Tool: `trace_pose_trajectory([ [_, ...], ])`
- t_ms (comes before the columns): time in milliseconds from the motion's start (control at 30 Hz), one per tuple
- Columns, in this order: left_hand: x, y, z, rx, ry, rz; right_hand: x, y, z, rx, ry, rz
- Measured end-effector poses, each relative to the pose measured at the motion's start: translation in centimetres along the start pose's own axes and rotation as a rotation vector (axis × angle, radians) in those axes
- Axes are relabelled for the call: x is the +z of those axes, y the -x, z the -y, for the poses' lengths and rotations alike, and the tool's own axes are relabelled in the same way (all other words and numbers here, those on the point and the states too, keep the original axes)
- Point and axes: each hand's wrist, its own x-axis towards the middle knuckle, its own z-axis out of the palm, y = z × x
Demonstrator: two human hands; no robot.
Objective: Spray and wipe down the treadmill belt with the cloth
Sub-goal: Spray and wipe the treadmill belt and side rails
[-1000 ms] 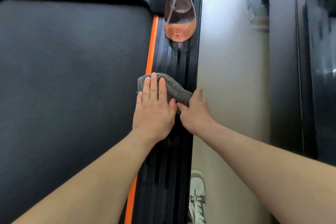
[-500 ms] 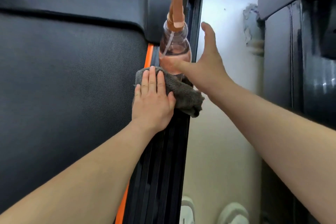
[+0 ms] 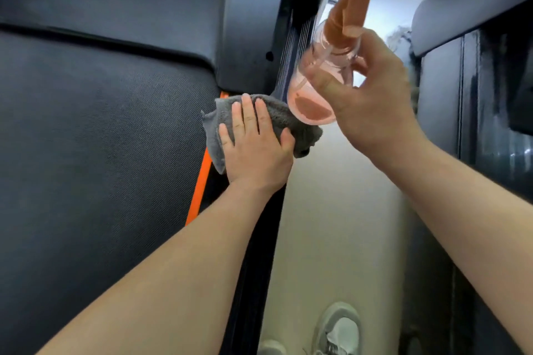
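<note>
I am pressing my left hand (image 3: 253,153) flat on the cloth (image 3: 302,127) at the right edge of the treadmill belt (image 3: 101,138); my right hand (image 3: 372,112) is gripping the spray bottle (image 3: 310,114) just above, nozzle needing aiming beltward.

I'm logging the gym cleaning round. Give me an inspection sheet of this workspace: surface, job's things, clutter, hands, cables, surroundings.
Surface: dark textured treadmill belt, with an orange stripe along its edge and a black ribbed side rail beside it.
Job's things: grey cloth lies across the stripe and rail. The spray bottle, part full of pink liquid, is held tilted above the rail.
Clutter: nothing seen.
Hands: left hand presses flat on the cloth. Right hand grips the spray bottle.
Cables: nothing seen.
Surroundings: pale floor with white shoes on it, and a dark machine housing at the right.
</note>
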Motion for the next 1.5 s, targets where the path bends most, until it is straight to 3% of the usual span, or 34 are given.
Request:
trace_pose_trajectory([
  [234,1.4,4.2,1.4,0.413,-0.007,-0.079,1.1,-0.1,1.3,-0.048,-0.106,0.058],
  [467,1.3,11.2,4.8,0.427,0.115,0.014,7.6,1.3,1.9,0.008,-0.234,0.230],
  [567,1.1,12.6,5.8,0.439,0.120,0.013,9.4,2.1,1.4,-0.006,-0.151,0.342],
  [701,0.4,10.9,4.7,0.396,0.111,0.035,10.0,2.4,0.9,-0.004,-0.019,0.344],
  [767,0.0,9.6,3.5,0.344,0.166,0.044,8.9,3.0,-0.4,0.120,0.106,0.319],
  [834,-0.6,7.8,2.4,0.288,0.261,0.075,6.9,4.7,-2.2,0.374,0.104,0.279],
  [934,-1.2,4.9,0.9,0.261,0.254,0.123,4.1,8.1,-4.7,0.836,-0.180,0.325],
  [1001,-1.3,3.5,0.3,0.280,0.221,0.133,3.7,9.3,-5.4,0.950,-0.297,0.410],
  [1201,-0.9,4.0,0.1,0.262,0.185,0.124,3.7,9.3,-4.9,0.944,-0.445,0.190],
  [1401,-1.4,1.9,0.2,0.428,-0.015,0.174,2.6,9.7,-5.2,0.916,-0.285,0.233],
  [1502,-0.6,0.9,-1.2,0.370,-0.028,0.132,2.2,8.7,-5.6,0.866,-0.302,0.177],
])
